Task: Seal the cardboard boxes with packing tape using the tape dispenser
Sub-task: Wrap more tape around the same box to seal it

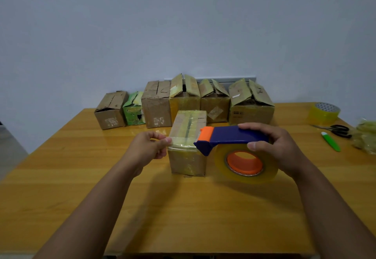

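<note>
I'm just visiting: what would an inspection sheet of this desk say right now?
Surface: wooden table, glossy.
Job's things: front box, taped along its top; six boxes behind it, several flaps up; tape dispenser.
Clutter: spare tape roll, scissors, green cutter, crumpled tape.
Grippers: left hand pinches the tape end; right hand grips the dispenser.
Cables: nothing seen.
Surroundings: plain wall.
</note>
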